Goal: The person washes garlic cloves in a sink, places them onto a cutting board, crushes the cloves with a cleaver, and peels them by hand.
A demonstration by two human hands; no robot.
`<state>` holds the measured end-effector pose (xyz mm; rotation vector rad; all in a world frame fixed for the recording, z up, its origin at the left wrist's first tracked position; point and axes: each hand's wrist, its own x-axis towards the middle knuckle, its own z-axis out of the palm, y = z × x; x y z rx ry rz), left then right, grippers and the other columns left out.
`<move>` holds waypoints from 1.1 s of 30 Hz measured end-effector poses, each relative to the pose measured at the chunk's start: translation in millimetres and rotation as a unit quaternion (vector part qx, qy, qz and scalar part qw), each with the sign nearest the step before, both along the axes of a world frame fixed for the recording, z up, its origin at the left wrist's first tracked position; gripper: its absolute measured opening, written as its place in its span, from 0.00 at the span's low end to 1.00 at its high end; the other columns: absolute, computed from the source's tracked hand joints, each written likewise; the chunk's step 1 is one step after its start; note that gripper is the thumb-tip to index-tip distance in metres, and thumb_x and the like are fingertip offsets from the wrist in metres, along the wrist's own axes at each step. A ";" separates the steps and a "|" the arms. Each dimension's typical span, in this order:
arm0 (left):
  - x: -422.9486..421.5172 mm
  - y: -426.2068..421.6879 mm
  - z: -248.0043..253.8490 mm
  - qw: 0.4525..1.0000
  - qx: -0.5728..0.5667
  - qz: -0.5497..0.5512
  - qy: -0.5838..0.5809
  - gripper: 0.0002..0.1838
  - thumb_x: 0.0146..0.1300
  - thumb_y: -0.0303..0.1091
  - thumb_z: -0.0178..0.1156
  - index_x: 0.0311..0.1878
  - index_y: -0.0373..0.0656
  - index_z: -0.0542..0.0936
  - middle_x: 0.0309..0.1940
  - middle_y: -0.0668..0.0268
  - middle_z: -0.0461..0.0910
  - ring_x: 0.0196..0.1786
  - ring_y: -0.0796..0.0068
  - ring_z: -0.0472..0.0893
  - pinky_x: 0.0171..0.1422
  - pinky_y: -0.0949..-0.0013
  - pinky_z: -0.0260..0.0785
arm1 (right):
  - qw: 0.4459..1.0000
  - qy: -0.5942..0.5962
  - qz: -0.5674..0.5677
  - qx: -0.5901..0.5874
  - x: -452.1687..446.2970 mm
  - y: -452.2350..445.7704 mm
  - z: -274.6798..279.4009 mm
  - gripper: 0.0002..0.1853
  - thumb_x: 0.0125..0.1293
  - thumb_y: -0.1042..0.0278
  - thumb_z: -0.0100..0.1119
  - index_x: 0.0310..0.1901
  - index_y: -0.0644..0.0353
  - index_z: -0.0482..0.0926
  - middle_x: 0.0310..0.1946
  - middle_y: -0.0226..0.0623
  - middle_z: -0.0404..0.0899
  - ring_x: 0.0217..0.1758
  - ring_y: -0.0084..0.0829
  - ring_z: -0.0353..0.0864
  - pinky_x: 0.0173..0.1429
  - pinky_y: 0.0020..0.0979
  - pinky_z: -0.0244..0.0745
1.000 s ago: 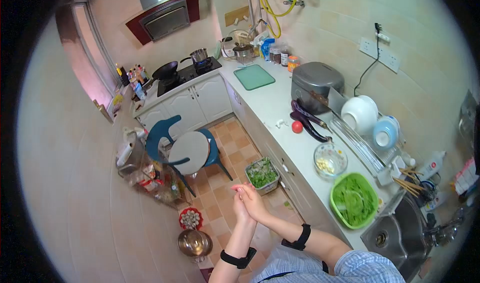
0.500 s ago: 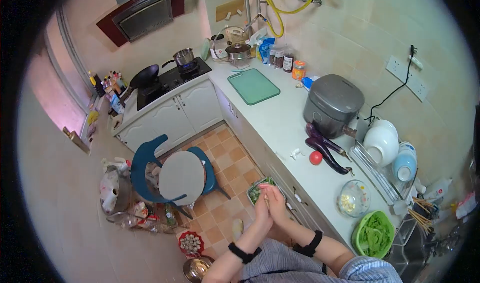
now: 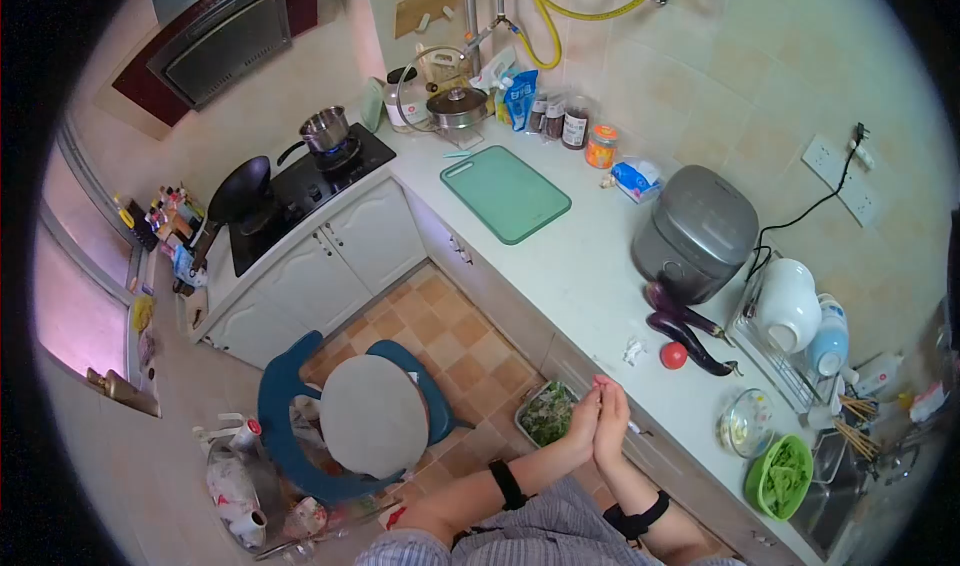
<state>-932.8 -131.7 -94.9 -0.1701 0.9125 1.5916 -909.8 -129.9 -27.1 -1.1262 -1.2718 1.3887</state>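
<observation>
My left hand [image 3: 583, 424] and my right hand [image 3: 612, 426] are pressed together, palm against palm with fingers closed, in front of the counter's edge. Whatever lies between the palms, if anything, is hidden. Just left of them, lower down, a tray of leafy greens [image 3: 546, 413] sits near the floor by the drawers. On the counter to the right are a red tomato [image 3: 674, 355], two dark eggplants [image 3: 690, 342] and a crumpled white scrap [image 3: 633, 350].
A grey rice cooker [image 3: 697, 234] and a green cutting board [image 3: 506, 195] stand on the counter [image 3: 560, 266]. A glass bowl [image 3: 746, 421] and a green basin of lettuce [image 3: 781, 478] are near the sink. A pot [image 3: 325, 131] sits on the stove; a chair [image 3: 290, 426] stands left.
My joined hands have moved right toward the counter and uncovered more of the greens tray. The camera view has shifted, and the red dish on the floor has left sight.
</observation>
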 end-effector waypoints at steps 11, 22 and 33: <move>-37.1 61.9 92.7 0.992 -0.002 -0.105 0.067 0.12 0.65 0.42 0.44 0.39 0.47 0.74 0.35 0.69 0.75 0.39 0.78 0.73 0.44 0.72 0.65 | 0.997 0.050 -0.058 0.003 -18.6 66.1 13.3 0.17 0.69 0.63 0.36 0.46 0.66 0.72 0.46 0.39 0.73 0.51 0.29 0.70 0.57 0.28 0.62; -141.7 147.0 54.1 0.965 -0.054 -0.228 0.120 0.14 0.63 0.44 0.44 0.36 0.46 0.75 0.27 0.68 0.75 0.32 0.75 0.72 0.36 0.69 0.63 | 0.998 0.051 -0.031 -0.035 -110.9 125.0 22.7 0.19 0.69 0.61 0.36 0.57 0.61 0.66 0.55 0.38 0.67 0.59 0.30 0.64 0.61 0.29 0.57; -337.1 234.0 -12.5 0.945 -0.006 -0.215 0.247 0.20 0.64 0.46 0.43 0.39 0.38 0.76 0.37 0.59 0.78 0.40 0.67 0.76 0.40 0.65 0.67 | 0.992 0.058 -0.069 -0.088 -318.9 217.6 -7.2 0.20 0.69 0.61 0.40 0.58 0.62 0.64 0.57 0.36 0.64 0.60 0.27 0.62 0.63 0.26 0.55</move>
